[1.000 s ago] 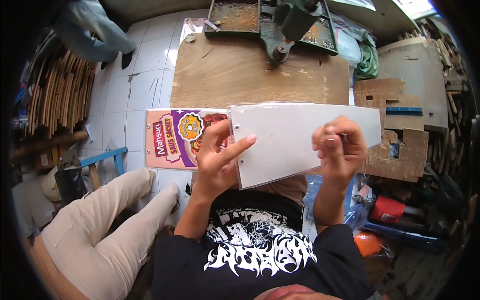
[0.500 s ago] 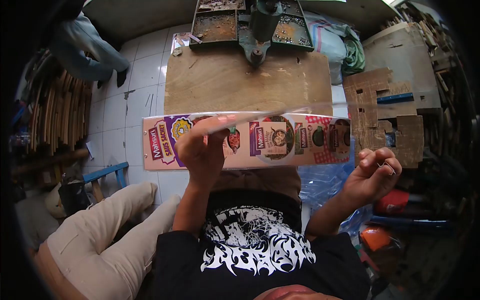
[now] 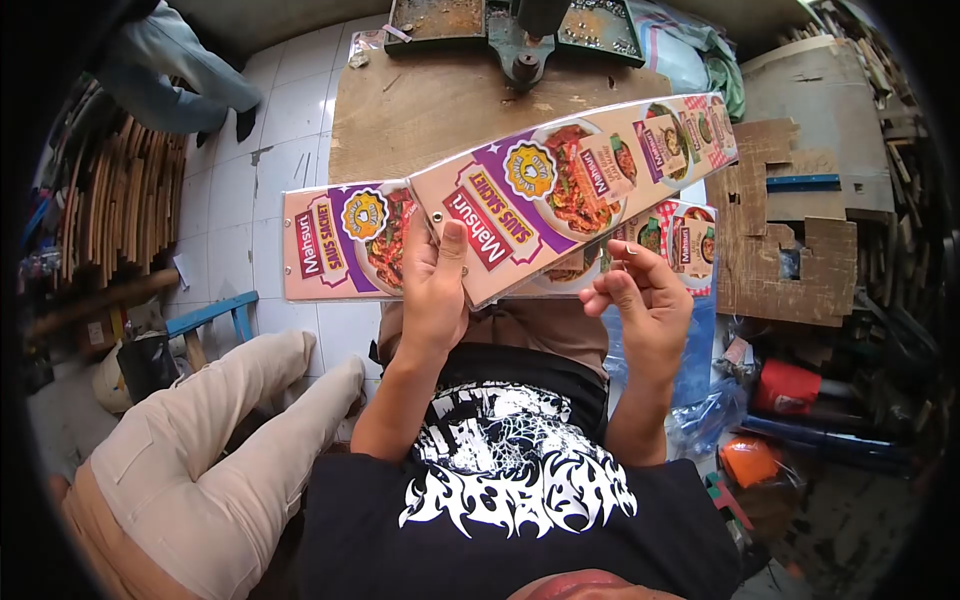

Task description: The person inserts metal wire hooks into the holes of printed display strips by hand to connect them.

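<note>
My left hand (image 3: 436, 290) grips the wide end of a printed sign (image 3: 560, 185), thumb on its front near a metal eyelet. The sign is tilted, its narrow end up at the right, printed side showing. Beneath it lies a second, similar sign (image 3: 305, 243), partly covered, along the near edge of the wooden board (image 3: 400, 125). My right hand (image 3: 645, 300) is raised just below the upper sign, its fingers curled and pinching a small thin wire-like piece (image 3: 628, 250) whose full shape I cannot make out.
A green metal press (image 3: 525, 62) with trays of small metal parts (image 3: 600, 30) stands at the far edge. Cut brown boards (image 3: 790, 240) lie at the right. Another person's legs in beige trousers (image 3: 200, 450) are at the lower left; another person's legs (image 3: 180, 70) show at the upper left.
The upper sign has flipped from its blank white back to its printed front. My right hand went out to the right, then came back in toward the signs.
</note>
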`<state>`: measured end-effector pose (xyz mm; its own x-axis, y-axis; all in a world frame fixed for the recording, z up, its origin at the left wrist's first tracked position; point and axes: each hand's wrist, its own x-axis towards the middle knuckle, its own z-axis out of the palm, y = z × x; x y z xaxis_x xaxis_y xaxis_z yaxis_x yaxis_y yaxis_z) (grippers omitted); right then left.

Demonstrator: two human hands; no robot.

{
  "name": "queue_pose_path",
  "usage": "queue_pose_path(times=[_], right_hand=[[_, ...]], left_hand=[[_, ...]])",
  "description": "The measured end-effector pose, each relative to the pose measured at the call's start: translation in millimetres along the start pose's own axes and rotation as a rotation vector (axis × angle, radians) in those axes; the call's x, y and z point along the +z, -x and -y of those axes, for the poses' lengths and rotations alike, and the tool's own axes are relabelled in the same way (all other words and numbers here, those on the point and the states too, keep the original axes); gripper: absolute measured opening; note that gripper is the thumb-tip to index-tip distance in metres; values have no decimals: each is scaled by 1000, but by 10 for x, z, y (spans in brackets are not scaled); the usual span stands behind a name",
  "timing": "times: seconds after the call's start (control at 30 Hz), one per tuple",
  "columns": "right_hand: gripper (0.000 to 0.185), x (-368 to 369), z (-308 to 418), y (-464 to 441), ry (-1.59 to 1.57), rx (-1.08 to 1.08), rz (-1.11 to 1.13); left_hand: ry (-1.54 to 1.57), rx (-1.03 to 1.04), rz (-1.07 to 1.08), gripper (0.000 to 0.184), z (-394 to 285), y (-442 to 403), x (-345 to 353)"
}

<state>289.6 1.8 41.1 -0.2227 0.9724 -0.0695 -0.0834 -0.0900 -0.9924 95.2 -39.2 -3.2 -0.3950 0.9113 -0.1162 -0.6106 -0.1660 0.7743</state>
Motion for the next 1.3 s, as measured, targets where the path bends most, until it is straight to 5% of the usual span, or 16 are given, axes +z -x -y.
queue_pose_path(times=[0.27, 0.4, 0.5, 1.3], right_hand=[[21, 215, -157, -107, 99, -111, 102], [19, 373, -108, -219, 244, -112, 153], [21, 475, -112, -363, 556, -510, 168], [20, 731, -196, -752, 680, -561, 355]], left_hand=[[-18, -161, 66, 50, -109, -94, -106], [103, -250, 223, 72, -254, -125, -117], [34, -241, 283, 70, -224, -157, -196], [-103, -198, 231, 57, -186, -243, -332]])
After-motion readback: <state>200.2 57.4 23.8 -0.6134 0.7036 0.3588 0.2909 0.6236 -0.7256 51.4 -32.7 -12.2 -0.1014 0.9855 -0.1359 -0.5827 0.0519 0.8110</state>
